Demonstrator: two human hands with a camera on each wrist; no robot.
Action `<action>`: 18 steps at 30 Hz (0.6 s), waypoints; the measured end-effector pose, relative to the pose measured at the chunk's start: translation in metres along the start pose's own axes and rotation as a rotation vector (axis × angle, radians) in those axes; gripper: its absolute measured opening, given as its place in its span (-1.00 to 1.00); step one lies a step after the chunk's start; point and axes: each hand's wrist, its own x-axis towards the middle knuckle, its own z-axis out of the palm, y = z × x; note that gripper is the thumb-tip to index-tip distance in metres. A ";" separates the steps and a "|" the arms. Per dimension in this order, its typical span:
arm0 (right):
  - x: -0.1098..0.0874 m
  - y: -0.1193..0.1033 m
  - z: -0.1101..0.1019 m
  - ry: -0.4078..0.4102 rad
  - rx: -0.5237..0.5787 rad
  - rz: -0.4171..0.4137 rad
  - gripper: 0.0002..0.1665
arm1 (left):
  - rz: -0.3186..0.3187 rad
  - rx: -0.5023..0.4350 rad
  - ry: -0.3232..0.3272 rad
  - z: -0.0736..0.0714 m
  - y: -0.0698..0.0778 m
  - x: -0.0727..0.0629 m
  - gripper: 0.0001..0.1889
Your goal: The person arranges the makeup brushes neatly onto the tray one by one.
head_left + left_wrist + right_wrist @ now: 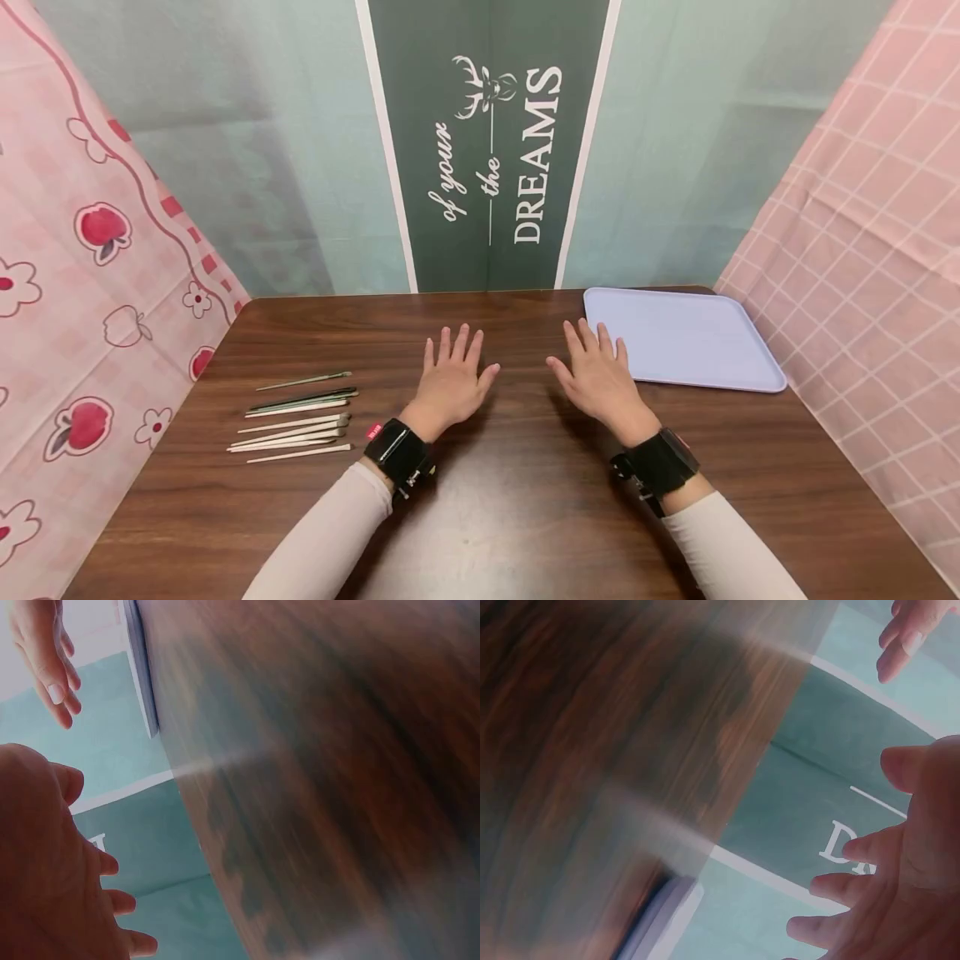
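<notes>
Both hands hover palm down above the brown wooden table (480, 517), fingers spread and holding nothing. My left hand (450, 383) is left of the middle, to the right of a group of slim brushes. Among these brushes, several have pale handles (288, 437), a few are dark green (303, 400), and one green brush (303, 382) lies apart at the far side. My right hand (600, 379) is beside a pale lavender tray (690, 337), its fingertips overlapping the tray's left edge in the head view. Both wrist views show bare palms, with the table surface below them.
A green curtain (300, 167) with white lettering hangs behind the table's far edge. Pink cloth with apples and flowers (97, 333) borders the left side, and pink checked cloth (862, 250) the right. The tray lies at the back right corner.
</notes>
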 end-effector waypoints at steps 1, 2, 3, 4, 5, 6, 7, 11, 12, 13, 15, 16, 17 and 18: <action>-0.001 0.001 0.000 0.002 0.001 0.003 -0.15 | 0.005 0.002 -0.002 0.001 0.001 0.001 -0.26; -0.001 0.003 -0.001 0.003 0.001 0.007 -0.15 | 0.010 0.003 -0.003 0.001 0.003 0.002 -0.26; -0.002 0.004 -0.001 0.003 0.000 0.010 -0.16 | 0.014 0.008 -0.006 0.002 0.005 0.003 -0.26; -0.003 0.006 -0.002 0.003 0.000 0.013 -0.16 | 0.020 0.011 -0.006 0.002 0.007 0.004 -0.26; -0.004 0.008 -0.002 0.000 -0.002 0.018 -0.17 | 0.023 0.016 -0.009 0.003 0.009 0.005 -0.26; -0.005 0.010 -0.003 -0.003 -0.004 0.022 -0.17 | 0.028 0.015 -0.010 0.003 0.012 0.006 -0.27; -0.006 0.012 -0.004 -0.004 -0.005 0.025 -0.17 | 0.033 0.016 -0.009 0.003 0.014 0.007 -0.27; -0.010 0.020 -0.008 -0.007 -0.013 0.042 -0.17 | 0.052 0.021 -0.008 0.004 0.025 0.011 -0.28; -0.011 0.022 -0.008 -0.004 -0.015 0.046 -0.17 | 0.057 0.025 -0.009 0.004 0.027 0.012 -0.28; -0.012 0.024 -0.009 -0.002 -0.018 0.050 -0.17 | 0.061 0.034 -0.012 0.005 0.030 0.013 -0.28; -0.013 0.028 -0.012 -0.001 -0.022 0.061 -0.17 | 0.070 0.043 -0.015 0.005 0.035 0.016 -0.27; -0.014 0.030 -0.013 -0.001 -0.023 0.067 -0.17 | 0.074 0.049 -0.017 0.005 0.038 0.017 -0.27; -0.015 0.032 -0.014 -0.001 -0.021 0.074 -0.18 | 0.078 0.052 -0.020 0.005 0.041 0.018 -0.27; -0.016 0.034 -0.014 -0.002 -0.019 0.081 -0.18 | 0.080 0.055 -0.022 0.005 0.044 0.019 -0.28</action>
